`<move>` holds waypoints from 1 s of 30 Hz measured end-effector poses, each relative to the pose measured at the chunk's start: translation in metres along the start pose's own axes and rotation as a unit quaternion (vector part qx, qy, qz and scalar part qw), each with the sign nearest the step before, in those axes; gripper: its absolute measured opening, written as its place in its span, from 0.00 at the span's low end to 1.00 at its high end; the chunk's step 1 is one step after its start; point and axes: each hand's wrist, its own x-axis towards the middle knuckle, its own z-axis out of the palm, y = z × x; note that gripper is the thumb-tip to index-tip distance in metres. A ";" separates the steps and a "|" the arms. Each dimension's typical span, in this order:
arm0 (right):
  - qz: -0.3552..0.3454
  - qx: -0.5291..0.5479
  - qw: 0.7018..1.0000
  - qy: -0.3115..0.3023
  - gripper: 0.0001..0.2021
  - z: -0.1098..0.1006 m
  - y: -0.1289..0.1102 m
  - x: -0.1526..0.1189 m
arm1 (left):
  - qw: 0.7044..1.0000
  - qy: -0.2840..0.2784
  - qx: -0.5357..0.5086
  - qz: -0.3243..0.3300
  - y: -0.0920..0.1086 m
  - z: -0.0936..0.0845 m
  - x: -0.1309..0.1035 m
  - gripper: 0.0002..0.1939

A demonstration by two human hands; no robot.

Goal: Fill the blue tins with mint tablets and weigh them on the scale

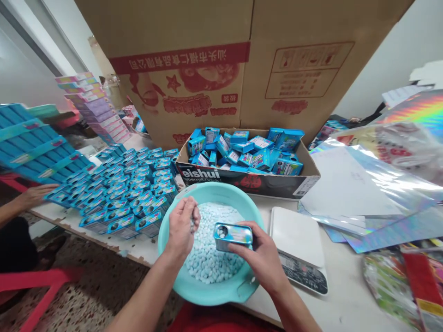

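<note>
Over a turquoise plastic bowl (254, 207), my right hand (265, 251) grips a small blue tin (233, 234) by its right end. The tin's round opening faces up at its left side, and pale pieces show inside it. My left hand (182, 226) is closed, palm turned inward, left of the tin and apart from it. A few candies seem to show between its curled fingers. Many pale blue and white candies (214, 265) fill the bottom of the bowl beneath both hands.
An open carton (242, 184) of blue tins stands behind the bowl, before a large cardboard box (256, 101). Rows of tins (119, 198) fill the left. A white scale (297, 237) and shiny sheets (346, 184) lie right. Another person's hand (36, 194) touches the tins at far left.
</note>
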 end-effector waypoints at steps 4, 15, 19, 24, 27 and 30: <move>0.007 0.060 0.986 0.154 0.21 -0.047 0.001 -0.003 | 0.895 -0.236 0.370 0.080 -0.029 -0.031 -0.004 0.08; 0.040 -0.126 0.925 0.356 0.32 -0.128 0.064 0.014 | 0.817 -0.183 0.486 0.252 0.039 0.046 0.085 0.12; 0.039 -0.144 0.909 0.390 0.40 -0.122 0.074 0.005 | 0.747 -0.206 0.582 0.247 0.040 0.139 0.132 0.21; -0.076 -0.151 0.877 0.450 0.37 -0.121 0.067 -0.011 | 0.740 -0.262 0.586 0.202 0.009 0.225 0.154 0.40; -0.132 -0.209 0.860 0.446 0.30 -0.124 0.050 -0.022 | 0.747 -0.257 0.586 0.180 0.003 0.238 0.163 0.34; -0.139 -0.240 0.844 0.459 0.26 -0.126 0.032 -0.031 | 0.760 -0.225 0.586 0.170 0.012 0.228 0.176 0.26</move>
